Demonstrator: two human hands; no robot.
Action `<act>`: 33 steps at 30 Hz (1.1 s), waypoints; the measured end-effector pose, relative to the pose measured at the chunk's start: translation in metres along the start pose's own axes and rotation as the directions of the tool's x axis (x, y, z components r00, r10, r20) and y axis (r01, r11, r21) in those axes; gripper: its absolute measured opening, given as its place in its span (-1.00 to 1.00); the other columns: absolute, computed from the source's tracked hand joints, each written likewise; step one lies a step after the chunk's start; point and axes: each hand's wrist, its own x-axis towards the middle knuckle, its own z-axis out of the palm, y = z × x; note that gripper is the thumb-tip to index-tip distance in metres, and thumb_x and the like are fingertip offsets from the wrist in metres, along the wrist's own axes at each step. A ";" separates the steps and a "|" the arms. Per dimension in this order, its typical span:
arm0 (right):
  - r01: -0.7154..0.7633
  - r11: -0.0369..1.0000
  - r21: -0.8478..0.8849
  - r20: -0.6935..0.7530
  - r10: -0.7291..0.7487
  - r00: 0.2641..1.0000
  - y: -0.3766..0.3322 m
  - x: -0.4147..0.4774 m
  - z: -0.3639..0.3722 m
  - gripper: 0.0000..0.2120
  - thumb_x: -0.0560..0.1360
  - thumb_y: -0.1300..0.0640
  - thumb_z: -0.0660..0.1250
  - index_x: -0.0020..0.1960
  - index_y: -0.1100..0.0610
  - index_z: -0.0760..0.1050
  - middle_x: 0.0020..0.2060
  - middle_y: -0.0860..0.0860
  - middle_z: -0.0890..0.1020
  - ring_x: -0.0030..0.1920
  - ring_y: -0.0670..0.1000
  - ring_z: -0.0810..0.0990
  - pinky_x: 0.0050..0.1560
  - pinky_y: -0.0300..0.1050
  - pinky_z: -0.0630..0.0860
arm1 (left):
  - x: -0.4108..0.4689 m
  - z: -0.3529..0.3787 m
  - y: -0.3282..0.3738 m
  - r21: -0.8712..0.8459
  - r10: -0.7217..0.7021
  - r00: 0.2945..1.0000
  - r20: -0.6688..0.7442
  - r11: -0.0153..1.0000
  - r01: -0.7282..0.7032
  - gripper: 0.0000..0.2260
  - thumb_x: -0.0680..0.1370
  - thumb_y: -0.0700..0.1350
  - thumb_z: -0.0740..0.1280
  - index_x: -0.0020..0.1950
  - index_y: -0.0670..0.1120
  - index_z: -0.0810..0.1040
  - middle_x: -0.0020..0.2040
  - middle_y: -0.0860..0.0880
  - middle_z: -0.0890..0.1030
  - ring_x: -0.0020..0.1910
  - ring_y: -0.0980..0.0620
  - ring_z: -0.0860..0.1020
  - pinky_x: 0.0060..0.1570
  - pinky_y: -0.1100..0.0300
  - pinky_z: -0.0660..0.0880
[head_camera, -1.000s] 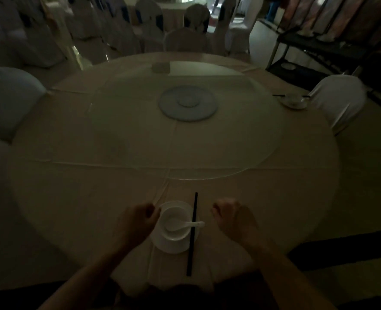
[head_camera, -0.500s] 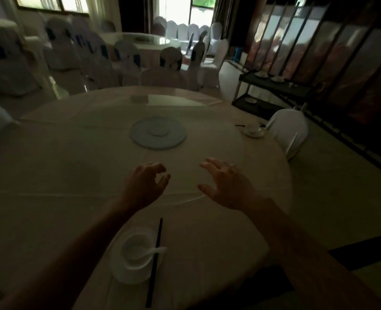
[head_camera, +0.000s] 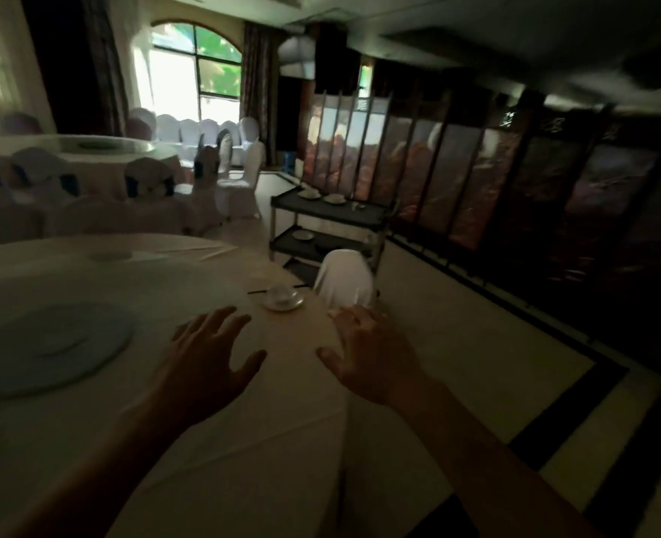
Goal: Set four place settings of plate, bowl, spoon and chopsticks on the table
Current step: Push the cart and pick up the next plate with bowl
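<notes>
Head view, nearest first: two bare forearms reach forward over the round table (head_camera: 243, 440). The left hand (head_camera: 204, 355) hangs above the cloth and the right hand (head_camera: 371, 355) above the table's right rim. They are side by side but apart, palms down, with fingers spread wide, and they carry nothing. I think the hands are free because they must fetch the next dishes.

Left of the left hand, toward the table's middle, lies a grey round disc (head_camera: 49, 343). Beyond the hands, at the table's far right rim, one place setting is laid. A plate (head_camera: 282, 305) carries a bowl (head_camera: 281, 293), and dark chopsticks (head_camera: 257, 292) lie just beside it on the left. I cannot tell if a spoon is in the bowl. It sits before a white-covered chair (head_camera: 344, 281), so it faces a seat.

Behind that chair, off the table, stands a dark trolley (head_camera: 360, 216). White dishes (head_camera: 309, 193) wait on its top shelf and one more plate (head_camera: 303, 235) lies on the shelf below. Probably this is the supply for the remaining settings. Only this one setting is in view, so much of the task seems open.

Past the trolley is a folding screen (head_camera: 437, 180). Far left, another table (head_camera: 68, 149) stands with covered chairs under an arched window (head_camera: 197, 71).
</notes>
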 end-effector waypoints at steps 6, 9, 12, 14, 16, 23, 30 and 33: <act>-0.137 0.990 -0.006 -0.115 0.136 0.984 0.117 0.023 -0.024 -0.42 0.45 -0.27 0.11 0.33 0.03 0.45 0.26 0.01 0.53 0.22 0.10 0.49 0.21 0.03 0.48 | 0.088 0.036 0.087 -0.058 0.082 0.996 -0.022 0.995 -0.083 -0.38 0.43 0.33 0.12 0.35 0.01 0.50 0.35 -0.03 0.52 0.28 -0.09 0.51 0.22 0.01 0.43; -0.191 0.982 0.007 -0.148 0.190 0.971 0.158 0.035 -0.025 -0.43 0.47 -0.27 0.15 0.36 0.01 0.42 0.28 -0.01 0.52 0.24 0.06 0.48 0.24 0.00 0.46 | 0.127 0.053 0.110 -0.084 0.106 0.994 -0.023 0.991 -0.107 -0.42 0.45 0.31 0.19 0.34 0.00 0.50 0.34 -0.03 0.52 0.26 -0.08 0.52 0.22 -0.01 0.43; -0.234 0.972 0.022 -0.150 0.235 0.960 0.191 0.052 -0.020 -0.42 0.48 -0.27 0.14 0.39 0.00 0.39 0.30 -0.02 0.51 0.27 0.04 0.46 0.25 -0.02 0.44 | 0.165 0.073 0.125 -0.118 0.142 0.989 -0.032 0.982 -0.145 -0.48 0.48 0.25 0.30 0.34 -0.02 0.50 0.32 -0.04 0.54 0.23 -0.05 0.53 0.19 0.00 0.46; -0.262 0.964 0.047 -0.138 0.266 0.954 0.212 0.066 -0.014 -0.40 0.49 -0.28 0.13 0.44 -0.01 0.34 0.36 -0.03 0.47 0.32 0.03 0.43 0.28 -0.03 0.41 | 0.190 0.091 0.132 -0.160 0.156 0.987 -0.023 0.974 -0.158 -0.49 0.50 0.22 0.31 0.35 -0.03 0.49 0.29 -0.04 0.54 0.19 -0.03 0.54 0.16 0.03 0.47; -0.276 0.957 0.085 -0.117 0.285 0.951 0.231 0.082 -0.005 -0.38 0.49 -0.29 0.11 0.47 -0.02 0.30 0.40 -0.04 0.43 0.36 0.01 0.39 0.31 -0.04 0.38 | 0.215 0.111 0.137 -0.182 0.176 0.984 0.020 0.968 -0.170 -0.50 0.52 0.21 0.29 0.39 0.00 0.45 0.33 -0.02 0.50 0.22 0.02 0.50 0.20 0.07 0.44; -0.238 0.970 0.042 -0.075 0.241 0.968 0.315 0.181 0.041 -0.37 0.51 -0.30 0.09 0.50 -0.02 0.25 0.43 -0.03 0.39 0.38 0.02 0.36 0.36 -0.04 0.34 | 0.336 0.193 0.141 -0.158 0.165 0.985 0.051 0.975 -0.155 -0.46 0.53 0.26 0.23 0.44 0.03 0.36 0.37 0.03 0.45 0.26 0.09 0.46 0.23 0.10 0.47; -0.121 0.993 -0.014 0.043 0.122 0.992 0.405 0.328 0.086 -0.38 0.54 -0.26 0.12 0.51 0.00 0.22 0.46 0.01 0.37 0.43 0.04 0.33 0.39 -0.02 0.31 | 0.481 0.272 0.136 -0.179 0.088 0.993 0.074 0.981 -0.074 -0.48 0.52 0.28 0.23 0.40 0.06 0.39 0.31 0.04 0.50 0.18 0.11 0.51 0.15 0.16 0.50; -0.093 0.996 -0.013 0.015 0.093 0.996 0.438 0.379 0.097 -0.37 0.53 -0.28 0.11 0.51 -0.01 0.22 0.44 -0.01 0.38 0.40 0.03 0.35 0.35 -0.03 0.34 | 0.536 0.294 0.142 -0.142 0.100 0.991 0.089 0.986 -0.086 -0.47 0.51 0.31 0.18 0.39 0.06 0.39 0.29 0.04 0.51 0.18 0.11 0.51 0.16 0.12 0.51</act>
